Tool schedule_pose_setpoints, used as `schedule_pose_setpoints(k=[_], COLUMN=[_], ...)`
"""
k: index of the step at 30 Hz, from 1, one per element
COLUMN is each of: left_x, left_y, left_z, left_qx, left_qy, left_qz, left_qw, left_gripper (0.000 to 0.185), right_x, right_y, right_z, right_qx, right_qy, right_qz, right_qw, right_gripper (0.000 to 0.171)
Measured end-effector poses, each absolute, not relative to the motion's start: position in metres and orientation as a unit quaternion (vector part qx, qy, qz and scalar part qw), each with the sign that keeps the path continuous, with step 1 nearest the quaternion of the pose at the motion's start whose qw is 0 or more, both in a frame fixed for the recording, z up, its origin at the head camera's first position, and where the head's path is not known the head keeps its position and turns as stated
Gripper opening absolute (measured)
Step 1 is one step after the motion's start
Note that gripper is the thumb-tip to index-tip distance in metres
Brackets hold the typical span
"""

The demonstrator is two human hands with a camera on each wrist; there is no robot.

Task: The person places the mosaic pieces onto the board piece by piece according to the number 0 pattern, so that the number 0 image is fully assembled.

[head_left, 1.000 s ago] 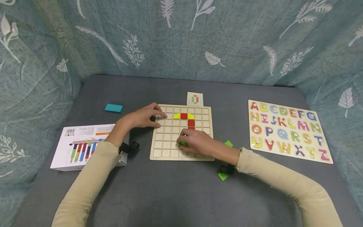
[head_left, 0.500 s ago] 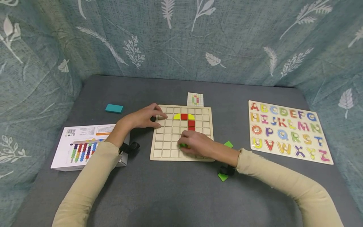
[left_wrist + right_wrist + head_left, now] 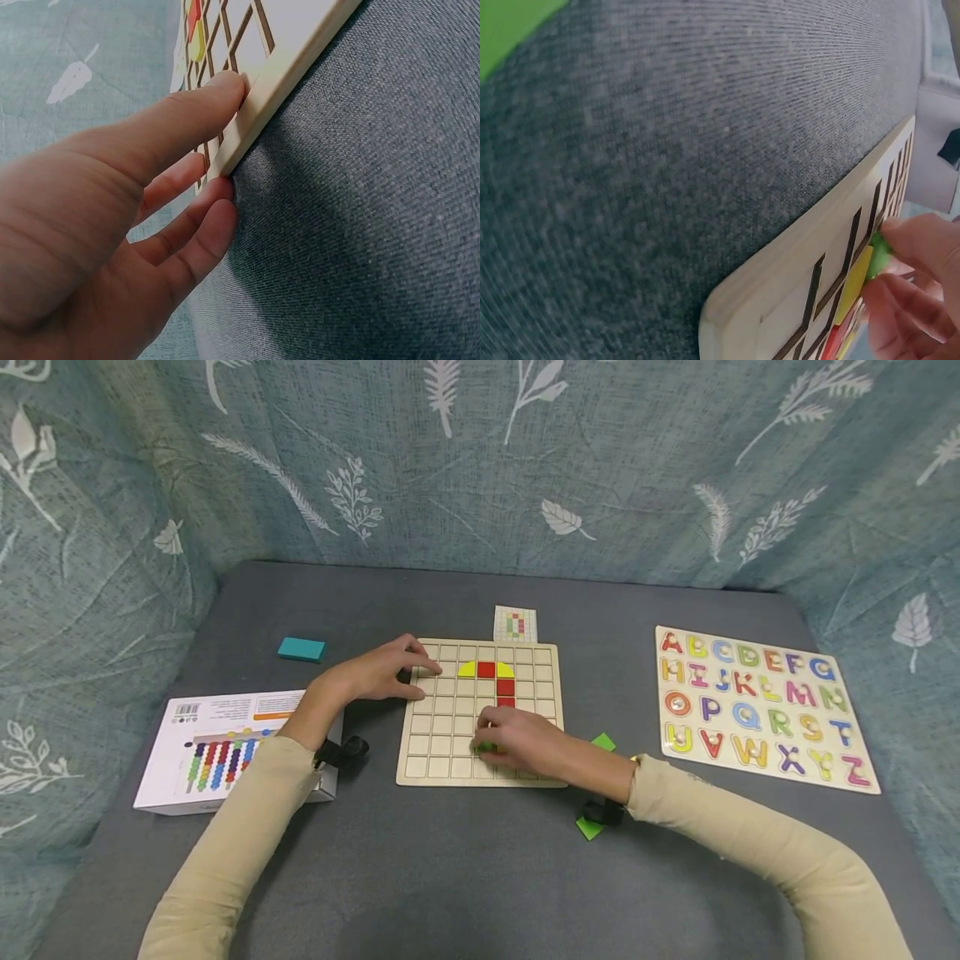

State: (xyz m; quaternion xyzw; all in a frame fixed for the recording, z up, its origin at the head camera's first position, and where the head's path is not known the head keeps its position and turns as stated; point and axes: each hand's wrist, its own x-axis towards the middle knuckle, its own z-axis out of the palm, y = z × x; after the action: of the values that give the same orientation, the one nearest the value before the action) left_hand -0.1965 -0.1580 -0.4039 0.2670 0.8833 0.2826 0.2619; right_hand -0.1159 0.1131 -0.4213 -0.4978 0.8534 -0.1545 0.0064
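A wooden grid board (image 3: 431,746) lies on the grey table. My left hand (image 3: 375,672) rests at its left side; in the left wrist view the thumb (image 3: 221,90) lies on the rim and other fingers touch the edge. My right hand (image 3: 517,737) is over the lower middle cells, pinching a small green tile (image 3: 878,255) between thumb and fingers. Beside that tile sits a yellow piece (image 3: 853,285) in the right wrist view. Red square tiles (image 3: 506,687) and rounded yellow tiles (image 3: 467,669) sit in upper cells. The right hand hides some cells.
A small pattern card (image 3: 515,622) touches the board's far edge. Loose green pieces (image 3: 589,828) lie near my right wrist. An alphabet puzzle (image 3: 768,706) is at right. At left are a white box (image 3: 225,727) and a teal block (image 3: 302,649).
My right hand has shifted very slightly right, still pinching the green tile at the same part of the board. The left hand has stayed in place.
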Motion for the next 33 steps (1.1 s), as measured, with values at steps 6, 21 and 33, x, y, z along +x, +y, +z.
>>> schedule_pose_setpoints(k=[6,21,33], left_x=[-0.195,-0.197,-0.198], left_y=[-0.156,-0.157,-0.156], left_z=[-0.405,-0.403,-0.404], left_qx=[0.262,0.272,0.271], left_qy=[0.883,0.884,0.882], left_qz=[0.285,0.284,0.283], left_qw=[0.264,0.252,0.261], left_gripper=[0.045,0.044,0.045], right_x=[-0.105,-0.068,-0.058], right_y=[0.121,0.243,0.271], right_z=[-0.419,-0.412,-0.419], right_qx=[-0.495,-0.344,-0.314], right_qy=[0.861,0.923,0.935], right_qz=[-0.109,-0.170,-0.165], right_qw=[-0.032,-0.031,-0.028], right_gripper=[0.019,0.037,0.036])
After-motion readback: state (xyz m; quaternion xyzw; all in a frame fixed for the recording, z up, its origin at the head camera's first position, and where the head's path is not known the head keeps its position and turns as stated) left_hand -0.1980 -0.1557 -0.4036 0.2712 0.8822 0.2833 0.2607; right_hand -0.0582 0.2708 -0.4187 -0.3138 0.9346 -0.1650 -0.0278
